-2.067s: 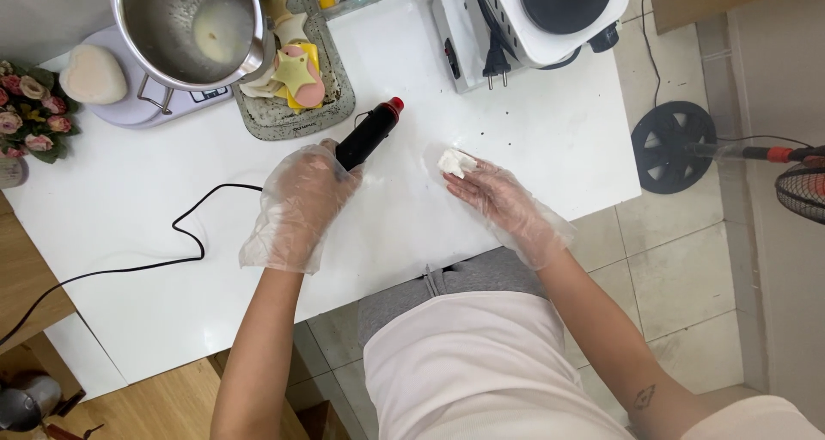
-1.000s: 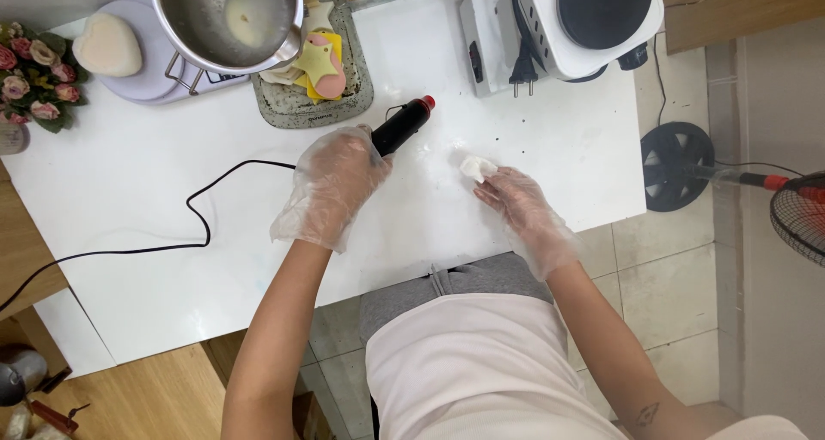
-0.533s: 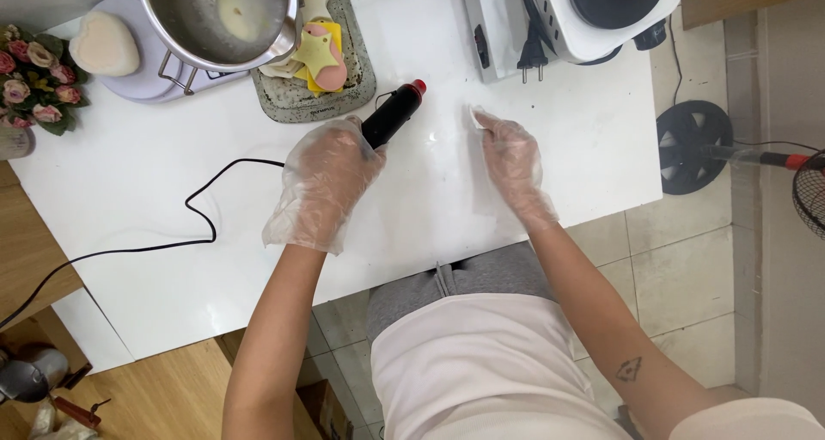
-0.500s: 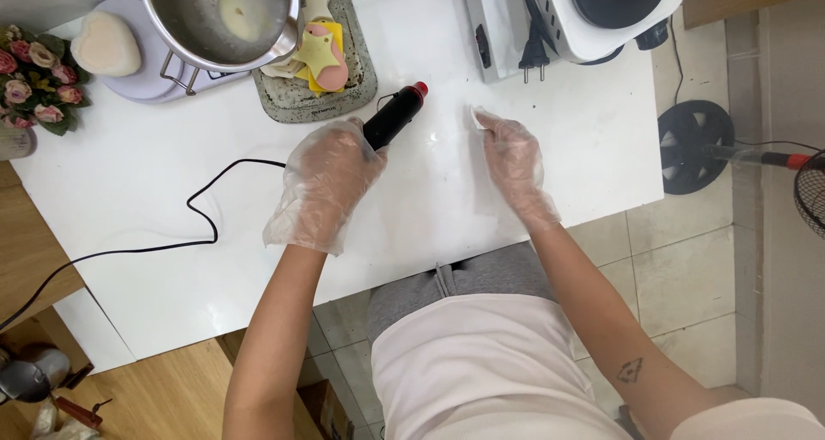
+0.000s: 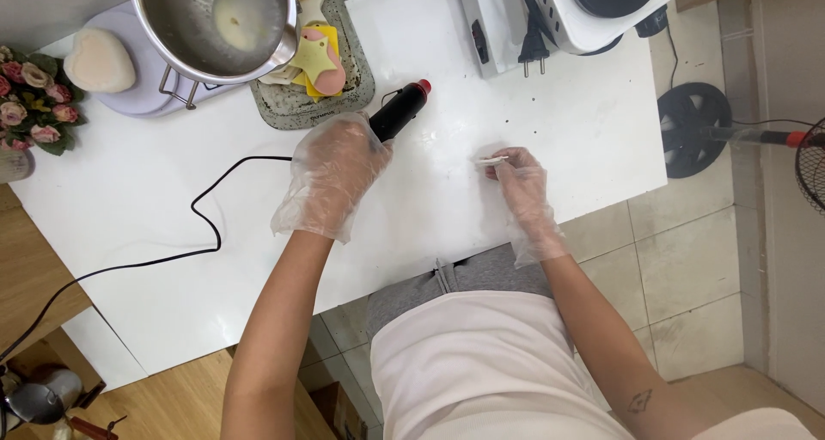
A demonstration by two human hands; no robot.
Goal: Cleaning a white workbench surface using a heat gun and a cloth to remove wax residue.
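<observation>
Clear plastic gloves cover both hands. Left hand [image 5: 331,175] is wrapped shut around the black body of a corded tool [image 5: 398,113], a glue-gun-like piece with a red tip, which lies low over the white desk [image 5: 155,259] just near of the grey tray [image 5: 296,109]. Compared with half a second ago this grip and the tool's place are almost unchanged, red tip pointing far and right as before. Right hand [image 5: 524,191] has changed more: two seconds ago it rested beside a small white piece, and now its fingers [image 5: 507,156] pinch that small white piece [image 5: 491,160] at their tips, at or just above the desk surface, well right of the tool's tip. Judgement: the piece is now gripped and kept apart from the tip, not brought to it. The camera view has also shifted a little, so the metal pot [image 5: 215,19] and hot plate [image 5: 593,6] sit cropped at the far edge. Hard to tell: whether the piece touches the desk, what it is made of, and whether the tool's trigger is pressed, since the glove hides it. Black cord [image 5: 206,216] runs left off the desk; its plug end is out of view. Shapes on the tray are partly hidden by the pot.
</observation>
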